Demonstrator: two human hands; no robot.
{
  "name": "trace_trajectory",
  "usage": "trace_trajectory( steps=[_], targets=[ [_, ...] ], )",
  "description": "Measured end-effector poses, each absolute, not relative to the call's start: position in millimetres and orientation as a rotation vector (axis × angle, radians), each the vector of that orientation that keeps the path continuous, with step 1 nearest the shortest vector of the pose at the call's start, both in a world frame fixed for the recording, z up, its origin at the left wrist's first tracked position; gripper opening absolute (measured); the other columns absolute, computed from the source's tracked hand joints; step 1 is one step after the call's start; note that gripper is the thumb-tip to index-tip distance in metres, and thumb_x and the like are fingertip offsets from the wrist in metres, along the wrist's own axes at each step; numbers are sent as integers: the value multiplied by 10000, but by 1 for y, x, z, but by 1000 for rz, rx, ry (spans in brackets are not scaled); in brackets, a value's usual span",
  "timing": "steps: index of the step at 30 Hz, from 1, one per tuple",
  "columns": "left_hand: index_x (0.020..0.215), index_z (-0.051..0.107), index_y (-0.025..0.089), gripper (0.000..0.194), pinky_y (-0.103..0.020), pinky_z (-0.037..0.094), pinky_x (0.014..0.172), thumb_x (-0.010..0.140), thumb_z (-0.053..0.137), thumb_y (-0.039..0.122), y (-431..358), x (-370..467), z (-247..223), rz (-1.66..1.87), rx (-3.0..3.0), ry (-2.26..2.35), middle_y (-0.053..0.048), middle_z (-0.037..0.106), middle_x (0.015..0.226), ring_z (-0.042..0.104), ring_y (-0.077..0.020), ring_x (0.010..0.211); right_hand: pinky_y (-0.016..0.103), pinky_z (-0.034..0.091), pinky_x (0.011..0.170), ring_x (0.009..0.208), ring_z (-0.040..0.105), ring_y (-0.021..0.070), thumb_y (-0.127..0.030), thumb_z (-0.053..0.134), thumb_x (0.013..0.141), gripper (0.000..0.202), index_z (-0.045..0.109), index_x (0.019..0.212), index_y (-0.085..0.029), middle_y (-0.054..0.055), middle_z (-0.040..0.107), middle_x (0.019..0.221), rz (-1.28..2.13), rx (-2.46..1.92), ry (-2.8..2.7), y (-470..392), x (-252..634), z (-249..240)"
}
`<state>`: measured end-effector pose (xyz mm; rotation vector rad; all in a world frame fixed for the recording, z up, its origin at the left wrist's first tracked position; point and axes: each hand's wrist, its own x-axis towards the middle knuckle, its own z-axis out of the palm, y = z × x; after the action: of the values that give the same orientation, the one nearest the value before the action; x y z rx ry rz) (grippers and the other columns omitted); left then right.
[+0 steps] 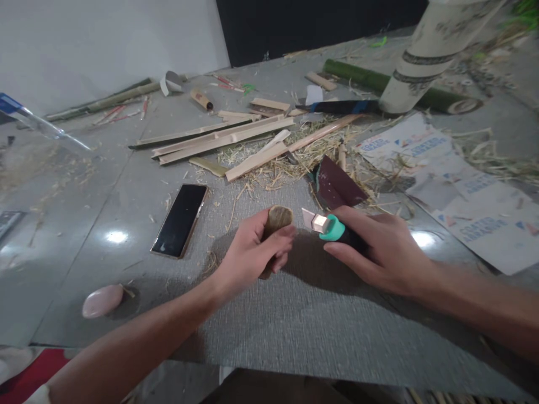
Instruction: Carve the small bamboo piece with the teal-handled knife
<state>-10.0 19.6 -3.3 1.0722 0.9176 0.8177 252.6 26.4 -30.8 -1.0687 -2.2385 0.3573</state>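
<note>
My left hand (263, 247) is wrapped round a small brownish piece, perhaps wood or bamboo (279, 216), whose rounded end sticks up above the fingers. My right hand (374, 247) grips a utility knife (332, 227) with a teal collar and dark handle. Its short blade points left toward the held piece, with a small gap between them. Both hands are above the grey textured table (295, 325). A black phone (180, 220) lies left of my left hand. Behind my right hand rests a folded dark red sheet (337, 185).
Split bamboo strips (227, 137) and shavings (269, 177) lie beyond the hands. Farther back are a green bamboo pole (357, 76) and a patterned white cylinder (425, 53). Printed paper sheets (484, 207) spread at right. A pinkish oval object (102, 301) sits at front left.
</note>
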Motion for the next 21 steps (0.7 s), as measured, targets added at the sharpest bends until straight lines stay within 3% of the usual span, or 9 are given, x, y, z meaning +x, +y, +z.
trace_trajectory(
  steps=[4, 8, 14, 21],
  targets=[
    [854, 579, 213, 414, -179, 347, 453, 917, 955, 374, 18, -12, 1, 767, 1111, 939, 84, 529, 580, 431, -59, 475, 326, 288, 561, 549, 484, 155, -565, 545, 1206, 350, 575, 1041, -258, -30, 575, 686, 296, -990, -2299, 27, 251, -31],
    [853, 599, 204, 419, -191, 321, 488, 847, 1004, 311, 17, -15, -1, 768, 1176, 950, 72, 519, 667, 423, -65, 558, 323, 309, 583, 590, 541, 164, -565, 488, 1231, 366, 626, 1124, -243, -2, 643, 749, 319, -937, -2388, 26, 252, -31],
    [847, 581, 205, 441, -200, 299, 531, 827, 1019, 255, 15, -15, -2, 739, 1183, 932, 82, 467, 688, 361, -71, 614, 327, 322, 613, 627, 573, 166, -555, 463, 1246, 387, 650, 1177, -224, 5, 664, 777, 350, -844, -2432, 26, 252, -30],
    [817, 569, 209, 460, -205, 325, 537, 777, 1027, 176, 15, -16, 1, 687, 1234, 986, 87, 512, 681, 418, -82, 628, 306, 350, 609, 627, 594, 151, -576, 440, 1258, 444, 653, 1135, -207, 10, 694, 796, 359, -754, -2461, 29, 248, -20]
  ],
)
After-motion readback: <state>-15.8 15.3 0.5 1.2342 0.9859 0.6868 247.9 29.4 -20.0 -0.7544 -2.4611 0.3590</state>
